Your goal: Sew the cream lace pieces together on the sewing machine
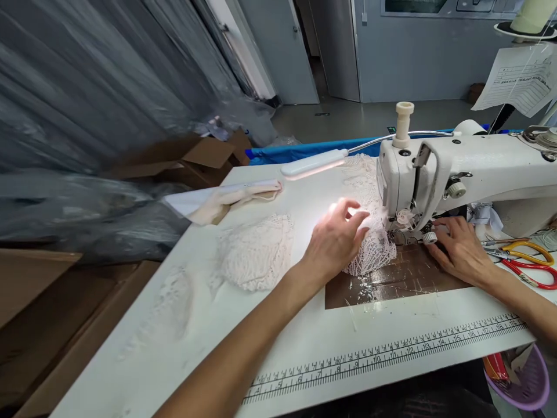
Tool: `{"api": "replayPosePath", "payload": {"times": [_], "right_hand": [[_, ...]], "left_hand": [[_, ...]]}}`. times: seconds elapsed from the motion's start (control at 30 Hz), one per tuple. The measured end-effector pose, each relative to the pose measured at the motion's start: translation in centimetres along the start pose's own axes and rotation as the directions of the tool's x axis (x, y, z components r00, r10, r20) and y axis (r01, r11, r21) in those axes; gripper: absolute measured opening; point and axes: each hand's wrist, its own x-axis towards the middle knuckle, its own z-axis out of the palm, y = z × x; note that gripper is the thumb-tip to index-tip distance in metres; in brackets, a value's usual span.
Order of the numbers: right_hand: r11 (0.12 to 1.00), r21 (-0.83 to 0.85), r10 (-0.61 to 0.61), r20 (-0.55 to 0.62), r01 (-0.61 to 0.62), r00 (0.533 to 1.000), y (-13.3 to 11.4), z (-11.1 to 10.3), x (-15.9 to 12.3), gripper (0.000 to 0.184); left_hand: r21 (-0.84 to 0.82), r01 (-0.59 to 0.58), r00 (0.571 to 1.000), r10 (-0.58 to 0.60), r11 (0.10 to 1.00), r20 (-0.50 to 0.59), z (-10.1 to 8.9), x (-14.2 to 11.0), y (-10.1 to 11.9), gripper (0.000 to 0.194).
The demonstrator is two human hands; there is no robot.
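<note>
My left hand (337,237) is over the pale pink lace piece (369,258) to the left of the needle area. Its fingers are bent and apart, with a gap between thumb and forefinger. That lace runs from behind the sewing machine (435,168) down beside the presser foot and onto a brown plate (391,284). Close by the needle, my right hand (461,249) has its thumb and fingers closed in around a small white knob (430,237). Its fingertips are partly hidden there, so what they pinch is unclear.
Another lace piece (259,252) lies to the left, near folded cream fabric (235,200). A lit lamp (314,164) hangs over the table. Yellow-handled scissors (528,251) and red-handled scissors (533,274) lie right. Cardboard boxes (209,152) stand beyond the left edge; a purple basket (537,383) sits below.
</note>
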Motion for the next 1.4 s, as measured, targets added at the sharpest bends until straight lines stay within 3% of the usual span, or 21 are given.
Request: {"api": "replayPosePath", "payload": {"times": [0.07, 0.17, 0.3, 0.4, 0.5, 0.73, 1.07, 1.27, 1.4], "right_hand": [[0.996, 0.082, -0.021, -0.004, 0.021, 1.0, -0.2, 0.3, 0.6, 0.03], [0.972, 0.235, -0.013, 0.079, -0.006, 0.997, -1.2, 1.0, 1.6, 0.023], [0.94, 0.318, 0.066, 0.187, -0.124, 0.98, -2.3, 2.0, 2.2, 0.018], [0.921, 0.363, 0.087, 0.164, -0.142, 0.983, -2.4, 2.4, 1.9, 0.018], [0.913, 0.391, 0.071, 0.127, -0.116, 0.989, -2.2, 2.5, 1.4, 0.018], [0.918, 0.392, 0.031, 0.08, -0.06, 0.996, -2.1, 2.8, 1.1, 0.018], [0.912, 0.41, 0.016, 0.002, -0.016, 1.0, -2.5, 2.2, 1.0, 0.021], [0.911, 0.412, -0.069, 0.123, 0.012, 0.99, -3.3, 2.1, 1.0, 0.029], [0.919, 0.395, -0.069, 0.152, 0.004, 0.986, -3.3, 2.8, 0.8, 0.033]], "left_hand": [[-0.02, -0.103, 0.992, 0.104, 0.994, 0.067, 0.9, -0.2, 0.5, 0.014], [-0.175, -0.199, 0.959, 0.228, 0.964, 0.167, 2.1, -0.5, 1.3, 0.016], [-0.25, -0.195, 0.942, 0.252, 0.949, 0.221, 3.1, -0.6, 1.5, 0.02], [-0.224, -0.217, 0.931, 0.27, 0.95, 0.246, 3.4, -0.6, 1.2, 0.024], [-0.216, -0.241, 0.933, 0.287, 0.946, 0.216, 3.6, -0.5, 0.9, 0.027], [-0.229, -0.283, 0.957, 0.288, 0.932, -0.008, 4.0, -0.9, 0.5, 0.015], [-0.135, -0.35, 0.934, 0.357, 0.927, 0.03, 4.4, -1.1, 0.9, 0.019], [0.018, -0.438, 0.899, 0.438, 0.899, 0.001, 4.4, -1.1, 1.0, 0.021], [-0.014, -0.468, 0.884, 0.468, 0.884, 0.02, 4.0, -1.1, 0.8, 0.019]]}}
